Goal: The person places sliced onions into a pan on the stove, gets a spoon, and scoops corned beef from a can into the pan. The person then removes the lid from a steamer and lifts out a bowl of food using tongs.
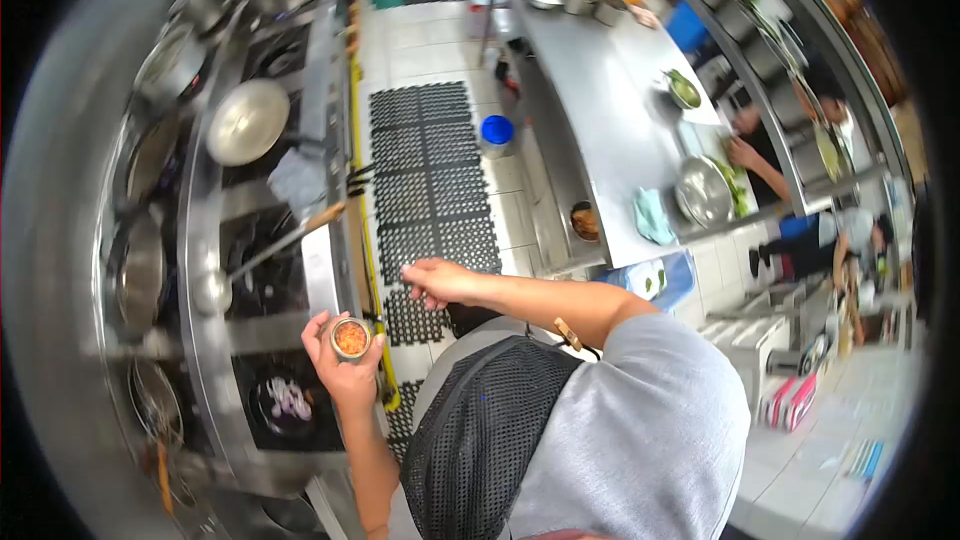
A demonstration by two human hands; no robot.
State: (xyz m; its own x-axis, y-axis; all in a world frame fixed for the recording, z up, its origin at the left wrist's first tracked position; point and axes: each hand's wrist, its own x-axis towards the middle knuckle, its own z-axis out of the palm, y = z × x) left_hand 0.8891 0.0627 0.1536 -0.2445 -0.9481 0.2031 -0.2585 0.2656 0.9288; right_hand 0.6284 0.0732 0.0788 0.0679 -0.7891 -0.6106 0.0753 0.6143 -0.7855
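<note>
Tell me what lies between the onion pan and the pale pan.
In the head view: a ladle across a burner, plus what looks like grey cloth.

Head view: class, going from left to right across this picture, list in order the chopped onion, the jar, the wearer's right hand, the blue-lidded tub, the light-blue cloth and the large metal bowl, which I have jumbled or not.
chopped onion → jar → right hand → blue-lidded tub → light-blue cloth → large metal bowl
</note>
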